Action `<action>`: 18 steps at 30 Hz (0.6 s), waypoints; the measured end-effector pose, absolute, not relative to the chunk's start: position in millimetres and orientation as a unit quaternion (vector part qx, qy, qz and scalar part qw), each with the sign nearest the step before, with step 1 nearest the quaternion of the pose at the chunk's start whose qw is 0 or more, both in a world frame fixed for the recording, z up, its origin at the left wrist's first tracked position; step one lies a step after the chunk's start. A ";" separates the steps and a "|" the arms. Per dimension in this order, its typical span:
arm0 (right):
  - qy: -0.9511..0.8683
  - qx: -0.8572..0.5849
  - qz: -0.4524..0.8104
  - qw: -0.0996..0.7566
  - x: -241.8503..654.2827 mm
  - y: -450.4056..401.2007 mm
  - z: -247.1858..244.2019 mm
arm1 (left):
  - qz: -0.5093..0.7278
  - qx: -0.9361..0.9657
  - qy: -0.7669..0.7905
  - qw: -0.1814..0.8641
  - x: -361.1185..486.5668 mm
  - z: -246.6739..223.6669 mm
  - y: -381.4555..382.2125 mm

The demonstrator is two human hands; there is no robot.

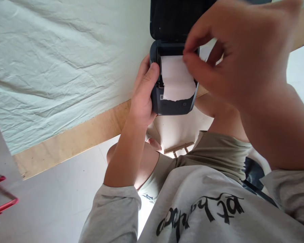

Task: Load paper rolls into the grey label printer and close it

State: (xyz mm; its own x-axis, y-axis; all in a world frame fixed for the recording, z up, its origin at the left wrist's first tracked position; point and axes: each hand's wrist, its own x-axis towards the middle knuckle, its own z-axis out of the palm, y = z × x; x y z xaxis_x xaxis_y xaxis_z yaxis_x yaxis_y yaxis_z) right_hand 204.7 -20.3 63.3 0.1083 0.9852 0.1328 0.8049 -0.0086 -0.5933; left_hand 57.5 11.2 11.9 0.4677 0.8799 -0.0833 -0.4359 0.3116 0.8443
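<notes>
A dark handheld printer (pixel 171 108) with its black lid (pixel 176 20) swung open rests in my left hand (pixel 145 91), whose thumb presses on the left rim. White paper (pixel 177 79) lies across the opening and hangs over the front edge, its end torn unevenly. My right hand (pixel 233 54) is above the right side, thumb and index finger pinched together at the paper's upper right edge. Whether the fingertips grip the paper is too blurred to tell.
A wrinkled pale cloth (pixel 53 67) covers the table, whose wooden edge (pixel 73 138) shows below it. Red metal bars (pixel 5 206) stand at the lower left. My legs are beneath the printer.
</notes>
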 end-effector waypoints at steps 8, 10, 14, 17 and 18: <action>-0.708 -0.703 0.037 -0.058 194.2 -3.4 75.1 | 0.414 0.433 0.271 0.754 53.1 6.9 14.6; -0.721 -0.688 0.049 -0.066 194.1 -2.7 78.8 | 0.421 0.429 0.277 0.749 52.1 5.9 15.4; -0.728 -0.678 0.066 -0.071 196.9 -3.0 81.0 | 0.430 0.425 0.272 0.748 54.8 7.7 13.4; -0.728 -0.678 0.070 -0.076 200.0 -0.6 75.5 | 0.435 0.417 0.290 0.744 58.2 9.8 10.6; -0.727 -0.678 0.071 -0.079 200.7 0.7 73.6 | 0.441 0.414 0.294 0.740 59.1 10.3 9.6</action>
